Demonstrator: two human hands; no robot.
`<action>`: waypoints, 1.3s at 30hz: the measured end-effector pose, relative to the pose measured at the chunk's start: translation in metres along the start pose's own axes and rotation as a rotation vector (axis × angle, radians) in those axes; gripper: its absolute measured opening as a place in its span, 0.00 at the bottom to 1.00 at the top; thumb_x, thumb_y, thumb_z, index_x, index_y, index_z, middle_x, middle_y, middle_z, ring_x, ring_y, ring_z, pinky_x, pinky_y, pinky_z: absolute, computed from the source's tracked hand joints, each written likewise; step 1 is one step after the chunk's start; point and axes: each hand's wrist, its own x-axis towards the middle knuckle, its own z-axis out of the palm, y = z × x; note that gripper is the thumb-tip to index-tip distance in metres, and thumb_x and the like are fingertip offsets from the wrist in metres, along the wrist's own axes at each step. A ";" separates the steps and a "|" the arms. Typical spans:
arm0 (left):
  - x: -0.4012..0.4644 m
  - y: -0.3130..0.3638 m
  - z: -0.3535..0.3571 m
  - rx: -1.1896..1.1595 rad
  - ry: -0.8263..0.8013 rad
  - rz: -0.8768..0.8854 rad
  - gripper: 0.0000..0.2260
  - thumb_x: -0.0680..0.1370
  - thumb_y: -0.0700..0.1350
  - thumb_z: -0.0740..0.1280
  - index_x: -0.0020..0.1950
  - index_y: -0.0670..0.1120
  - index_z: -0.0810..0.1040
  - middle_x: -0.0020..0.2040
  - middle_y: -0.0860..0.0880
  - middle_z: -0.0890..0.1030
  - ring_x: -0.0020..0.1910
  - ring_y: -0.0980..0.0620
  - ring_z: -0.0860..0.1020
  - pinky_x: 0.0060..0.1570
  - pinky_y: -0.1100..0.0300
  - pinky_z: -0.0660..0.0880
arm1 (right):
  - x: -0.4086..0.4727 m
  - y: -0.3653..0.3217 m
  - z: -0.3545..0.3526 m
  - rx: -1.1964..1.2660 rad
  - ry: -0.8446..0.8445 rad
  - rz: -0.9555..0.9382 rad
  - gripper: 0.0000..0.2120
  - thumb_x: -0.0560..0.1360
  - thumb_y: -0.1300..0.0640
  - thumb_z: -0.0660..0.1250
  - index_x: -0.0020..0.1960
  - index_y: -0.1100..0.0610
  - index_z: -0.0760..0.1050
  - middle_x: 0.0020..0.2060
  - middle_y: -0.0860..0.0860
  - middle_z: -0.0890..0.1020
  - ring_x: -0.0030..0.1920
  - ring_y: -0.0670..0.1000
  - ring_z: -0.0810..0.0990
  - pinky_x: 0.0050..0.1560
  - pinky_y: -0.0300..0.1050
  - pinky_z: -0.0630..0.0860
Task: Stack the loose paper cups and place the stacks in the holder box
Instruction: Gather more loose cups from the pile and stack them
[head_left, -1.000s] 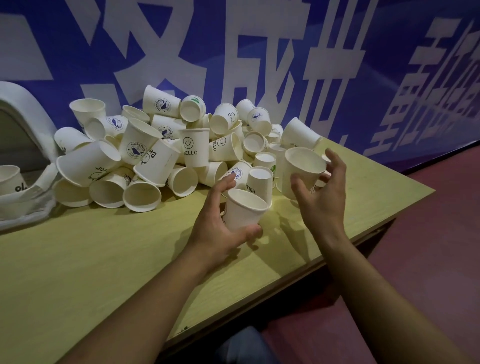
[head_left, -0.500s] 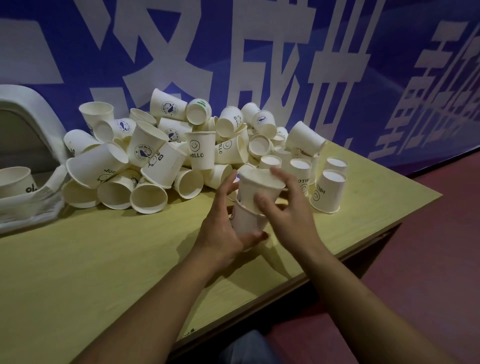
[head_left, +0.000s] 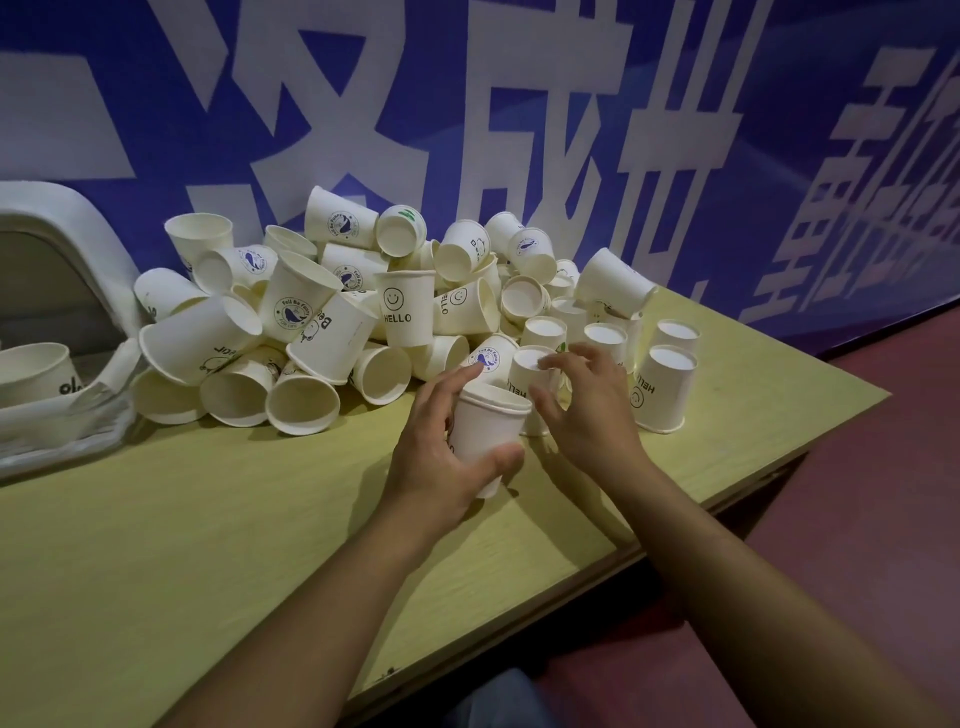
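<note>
At far left a white holder box (head_left: 78, 244) holds one cup (head_left: 34, 366), well apart from both hands. A heap of loose cups (head_left: 322, 317) lies beyond the fingertips on the table (head_left: 208, 545). The left hand (head_left: 441, 457) grips a nested stack (head_left: 485, 436), thumb curled round its side. Just right of it, the right hand (head_left: 587, 410) hovers with loosely spread fingers, touching an upturned cup (head_left: 530, 371); half a second ago it was seating the top cup.

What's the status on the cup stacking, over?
Left hand grips small nested stack of white paper cups. Right hand open, reaching for upside-down white paper cup. Holder box not confirmed. Nothing blocking.
</note>
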 end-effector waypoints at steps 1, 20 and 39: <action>0.000 0.000 0.000 0.000 -0.002 -0.009 0.37 0.69 0.50 0.80 0.73 0.63 0.68 0.69 0.60 0.70 0.62 0.55 0.75 0.51 0.60 0.79 | 0.001 0.002 0.001 -0.008 0.010 -0.017 0.15 0.78 0.48 0.69 0.63 0.48 0.76 0.69 0.51 0.70 0.70 0.53 0.65 0.64 0.42 0.60; -0.005 0.010 -0.003 -0.031 -0.190 -0.056 0.51 0.68 0.55 0.81 0.74 0.77 0.46 0.64 0.79 0.62 0.57 0.67 0.74 0.51 0.61 0.79 | -0.024 -0.038 -0.026 0.693 0.042 0.042 0.08 0.79 0.47 0.67 0.50 0.51 0.74 0.48 0.49 0.80 0.46 0.47 0.82 0.44 0.50 0.81; 0.000 0.001 -0.008 0.016 0.029 0.009 0.37 0.64 0.54 0.83 0.61 0.72 0.63 0.61 0.60 0.75 0.55 0.52 0.79 0.50 0.48 0.82 | -0.039 -0.017 -0.028 0.348 -0.307 -0.228 0.22 0.81 0.50 0.64 0.74 0.40 0.67 0.64 0.43 0.74 0.61 0.39 0.73 0.58 0.41 0.76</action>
